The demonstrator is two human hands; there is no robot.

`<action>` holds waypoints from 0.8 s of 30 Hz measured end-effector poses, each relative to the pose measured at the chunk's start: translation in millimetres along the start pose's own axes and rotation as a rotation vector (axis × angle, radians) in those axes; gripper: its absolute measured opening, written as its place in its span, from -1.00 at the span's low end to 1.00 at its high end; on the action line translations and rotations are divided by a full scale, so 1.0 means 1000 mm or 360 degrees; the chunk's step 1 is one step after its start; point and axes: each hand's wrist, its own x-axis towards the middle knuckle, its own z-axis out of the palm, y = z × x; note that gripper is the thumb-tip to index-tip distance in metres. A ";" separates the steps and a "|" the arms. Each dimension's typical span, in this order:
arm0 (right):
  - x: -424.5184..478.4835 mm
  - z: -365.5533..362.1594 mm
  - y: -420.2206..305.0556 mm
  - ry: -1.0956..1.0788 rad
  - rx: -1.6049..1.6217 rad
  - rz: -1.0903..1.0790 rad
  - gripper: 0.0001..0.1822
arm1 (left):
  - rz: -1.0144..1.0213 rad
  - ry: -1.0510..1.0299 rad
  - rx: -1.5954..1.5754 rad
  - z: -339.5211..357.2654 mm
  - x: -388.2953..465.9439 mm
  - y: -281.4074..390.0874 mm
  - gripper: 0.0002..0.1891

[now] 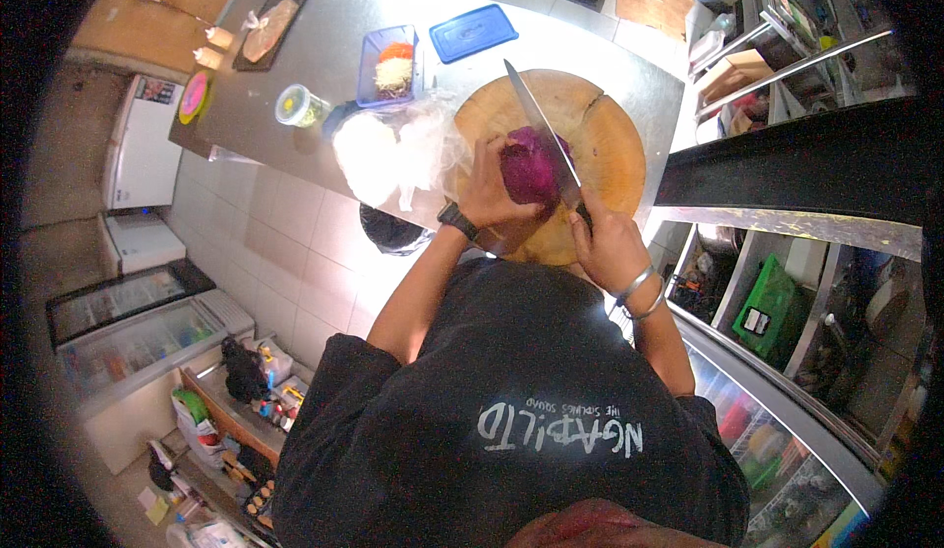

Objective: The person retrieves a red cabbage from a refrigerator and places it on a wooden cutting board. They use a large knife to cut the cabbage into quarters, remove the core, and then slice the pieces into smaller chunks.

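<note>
A purple cabbage [526, 172] lies on a round wooden chopping board [616, 142]. My left hand [490, 190] holds the cabbage from its left and near side, fingers and thumb spread around it. My right hand [608, 242] is closed on the dark handle of a long kitchen knife [542, 116]. The blade slants over the cabbage's right part, its tip pointing away from me past the board's far edge. Whether the edge has cut in, I cannot tell. Left of the board lies a clear plastic bag [428, 149], partly washed out by glare.
On the steel table [332, 39] stand a blue container [369, 68] of shredded vegetables, its blue lid [473, 33], a lidded clear tub [295, 107] and a dark board [291, 20] with a bagged item. Shelving stands to the right; a glass-topped cooler [782, 437] stands near my right side.
</note>
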 end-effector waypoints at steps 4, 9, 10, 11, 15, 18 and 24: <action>-0.001 -0.006 -0.004 0.0067 0.0052 -0.0005 -0.53 | -0.0187 0.0061 -0.0052 0.002 0.005 -0.001 0.17; -0.001 -0.014 -0.012 0.0074 0.0074 -0.0099 -0.51 | -0.0477 0.0001 -0.0241 -0.003 0.005 -0.001 0.31; 0.000 -0.014 -0.013 0.0060 0.0050 -0.0091 -0.51 | -0.0488 0.0004 -0.0255 -0.003 0.005 -0.004 0.31; 0.002 -0.015 -0.014 0.0046 0.0026 -0.0083 -0.51 | -0.0515 0.0009 -0.0326 -0.003 0.005 -0.008 0.30; 0.009 -0.022 -0.019 -0.0081 -0.0052 -0.0030 -0.50 | -0.0565 0.0032 -0.0573 -0.002 0.005 -0.020 0.23; 0.013 -0.020 -0.020 -0.0015 -0.0035 -0.0126 -0.51 | -0.0661 0.0038 -0.0762 -0.003 0.006 -0.024 0.17; 0.019 -0.001 -0.017 0.0016 -0.0043 -0.0245 -0.43 | -0.0868 0.0106 -0.1100 -0.004 0.013 -0.042 0.03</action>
